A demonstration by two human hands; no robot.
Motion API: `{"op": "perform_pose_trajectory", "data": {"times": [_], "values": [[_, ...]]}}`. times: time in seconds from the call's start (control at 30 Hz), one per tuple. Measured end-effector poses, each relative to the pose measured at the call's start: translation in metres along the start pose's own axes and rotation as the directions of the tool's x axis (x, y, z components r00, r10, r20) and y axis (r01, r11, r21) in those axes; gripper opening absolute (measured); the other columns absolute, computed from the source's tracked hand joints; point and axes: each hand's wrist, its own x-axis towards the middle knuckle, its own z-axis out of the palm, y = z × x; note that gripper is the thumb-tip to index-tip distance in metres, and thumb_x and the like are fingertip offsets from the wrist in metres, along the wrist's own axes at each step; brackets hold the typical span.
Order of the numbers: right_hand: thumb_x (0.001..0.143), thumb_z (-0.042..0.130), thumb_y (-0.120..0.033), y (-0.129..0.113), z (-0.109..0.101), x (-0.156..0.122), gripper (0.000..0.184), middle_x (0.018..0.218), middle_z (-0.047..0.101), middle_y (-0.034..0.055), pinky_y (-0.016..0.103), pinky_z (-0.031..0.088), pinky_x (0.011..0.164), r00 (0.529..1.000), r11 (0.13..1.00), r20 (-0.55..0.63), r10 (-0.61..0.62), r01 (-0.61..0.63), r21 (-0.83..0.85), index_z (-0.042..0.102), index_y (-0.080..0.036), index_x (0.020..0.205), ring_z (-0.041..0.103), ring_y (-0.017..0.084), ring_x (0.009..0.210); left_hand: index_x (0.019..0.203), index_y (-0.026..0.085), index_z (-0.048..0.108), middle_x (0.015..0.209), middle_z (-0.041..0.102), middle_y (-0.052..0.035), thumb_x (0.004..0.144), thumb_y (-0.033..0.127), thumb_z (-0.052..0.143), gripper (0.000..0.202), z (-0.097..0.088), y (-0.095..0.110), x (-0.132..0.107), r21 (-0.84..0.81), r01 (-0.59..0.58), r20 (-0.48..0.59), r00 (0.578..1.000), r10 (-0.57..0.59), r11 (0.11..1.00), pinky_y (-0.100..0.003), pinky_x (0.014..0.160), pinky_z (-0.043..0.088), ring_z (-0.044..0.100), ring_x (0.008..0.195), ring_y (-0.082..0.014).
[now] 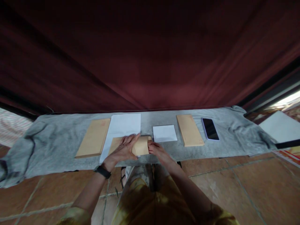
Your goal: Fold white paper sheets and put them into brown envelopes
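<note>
A brown envelope [140,146] lies on the grey cloth [58,137] right in front of me. My left hand [123,149] rests flat on its left part with the fingers stretched out. My right hand [156,150] pinches the envelope's right end, where the paper bulges upward. A white sheet of paper [122,128] lies partly under the envelope. A small folded white paper [164,133] sits just right of my hands.
Stacks of brown envelopes lie at the left [94,137] and at the right [189,130]. A dark phone [210,129] lies beyond the right stack. A dark red curtain [150,53] hangs behind the cloth. Tiled floor [234,187] spreads in front.
</note>
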Motion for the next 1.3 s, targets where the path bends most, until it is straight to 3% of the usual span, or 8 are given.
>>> {"op": "perform_pose_trajectory", "data": {"times": [0.13, 0.23, 0.43, 0.67, 0.87, 1.03, 1.2, 1.3], "values": [[0.087, 0.058, -0.035, 0.011, -0.02, -0.008, 0.017, 0.091, 0.071, 0.0032, 0.038, 0.058, 0.084, 0.999, 0.998, 0.01, -0.037, 0.038, -0.047, 0.069, -0.022, 0.088, 0.068, 0.019, 0.084, 0.16, 0.024, 0.016, 0.162, 0.031, -0.0165, 0.059, 0.042, 0.08, 0.122, 0.005, -0.002, 0.0, 0.031, -0.004, 0.043, 0.999, 0.002, 1.0, -0.054, 0.122, 0.017, 0.024, 0.152, -0.0365], [0.091, 0.052, -0.03, 0.012, -0.045, -0.016, 0.021, 0.097, 0.073, 0.003, 0.037, 0.056, 0.088, 0.989, 0.961, -0.034, -0.142, 0.129, -0.246, 0.07, -0.024, 0.098, 0.068, 0.019, 0.087, 0.161, 0.022, 0.015, 0.163, 0.028, -0.0181, 0.059, 0.041, 0.08, 0.122, 0.005, -0.003, 0.0, 0.03, 0.007, 0.083, 0.997, -0.009, 1.0, -0.054, 0.123, 0.015, 0.021, 0.153, -0.0358], [0.092, 0.043, -0.012, -0.004, -0.098, -0.021, 0.041, 0.126, 0.067, 0.0093, 0.044, 0.047, 0.108, 0.845, 0.515, -0.022, -0.535, 0.305, -0.801, 0.067, -0.023, 0.122, 0.059, 0.023, 0.122, 0.16, 0.026, 0.017, 0.162, 0.031, -0.0153, 0.058, 0.04, 0.079, 0.12, 0.002, 0.001, 0.001, 0.034, 0.031, 0.066, 0.997, -0.033, 0.999, -0.054, 0.122, 0.016, 0.024, 0.152, -0.0361], [0.1, 0.045, -0.023, 0.001, -0.105, -0.014, 0.042, 0.151, 0.05, 0.0133, 0.054, 0.033, 0.117, 0.845, 0.182, 0.154, -0.512, 0.282, -0.942, 0.056, -0.018, 0.14, 0.04, 0.028, 0.143, 0.16, 0.024, 0.018, 0.163, 0.029, -0.0164, 0.059, 0.039, 0.077, 0.118, 0.0, 0.006, 0.002, 0.051, 0.052, 0.088, 0.994, -0.057, 0.997, -0.054, 0.122, 0.017, 0.023, 0.152, -0.0361], [0.103, 0.04, -0.027, -0.015, -0.105, 0.001, 0.039, 0.142, 0.059, 0.0129, 0.05, 0.035, 0.115, 0.862, 0.199, 0.123, -0.491, 0.249, -0.948, 0.061, -0.018, 0.134, 0.05, 0.027, 0.133, 0.16, 0.025, 0.017, 0.164, 0.028, -0.0171, 0.058, 0.038, 0.077, 0.118, 0.0, 0.007, 0.002, 0.058, 0.07, 0.109, 0.991, -0.076, 0.996, -0.056, 0.122, 0.016, 0.021, 0.153, -0.0362], [0.103, 0.041, -0.027, -0.034, -0.096, 0.032, 0.041, 0.149, 0.053, 0.0119, 0.047, 0.035, 0.115, 0.858, 0.175, 0.164, -0.487, 0.28, -0.944, 0.058, -0.019, 0.14, 0.045, 0.026, 0.14, 0.159, 0.025, 0.019, 0.165, 0.026, -0.0171, 0.059, 0.04, 0.077, 0.117, 0.003, 0.007, 0.003, 0.06, 0.083, 0.114, 0.989, -0.09, 0.995, -0.057, 0.122, 0.015, 0.019, 0.154, -0.0361], [0.101, 0.046, -0.028, -0.016, -0.081, 0.042, 0.044, 0.157, 0.044, 0.0102, 0.053, 0.024, 0.121, 0.859, 0.114, 0.221, -0.461, 0.304, -0.946, 0.052, -0.022, 0.145, 0.036, 0.026, 0.147, 0.16, 0.022, 0.021, 0.167, 0.019, -0.0193, 0.058, 0.046, 0.08, 0.12, -0.002, 0.004, 0.001, 0.055, 0.099, 0.18, 0.978, -0.107, 0.994, -0.059, 0.122, 0.013, 0.014, 0.155, -0.0371], [0.102, 0.046, -0.029, -0.007, -0.079, 0.04, 0.045, 0.158, 0.042, 0.0103, 0.056, 0.021, 0.121, 0.859, 0.123, 0.201, -0.47, 0.29, -0.949, 0.05, -0.023, 0.147, 0.034, 0.026, 0.148, 0.16, 0.025, 0.022, 0.168, 0.018, -0.0176, 0.061, 0.054, 0.08, 0.118, -0.004, 0.006, -0.001, 0.038, 0.079, 0.129, 0.988, -0.084, 0.996, -0.063, 0.122, 0.011, 0.012, 0.155, -0.0391]]}}
